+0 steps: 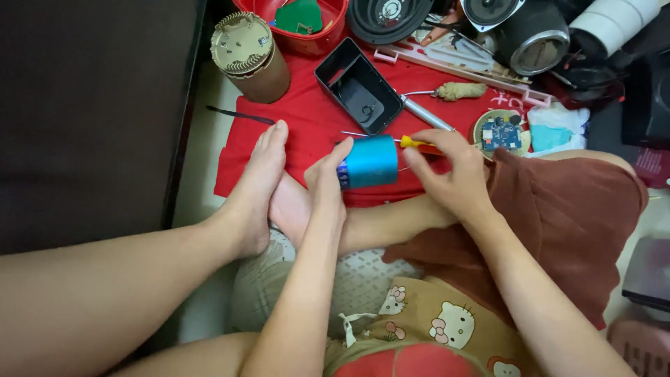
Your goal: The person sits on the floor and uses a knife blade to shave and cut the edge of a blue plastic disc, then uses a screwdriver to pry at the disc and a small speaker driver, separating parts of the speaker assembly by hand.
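Cartoon-print cushion (433,324), nearest item, lies on my lap below the blue cylinder (370,161). Cylinder: rests on its side on the red cloth (307,119). My left hand (326,183): fingers curled against the cylinder's left end, steadying it. My right hand (447,167): closed around a yellow-handled screwdriver (412,142) just right of the cylinder, shaft running behind its top. Black open casing (359,87): above the cylinder. Round circuit board (501,132): right of it. Step, as I judge: working a fastening on the cylinder. Next move needs the tip seated squarely, cylinder held firm.
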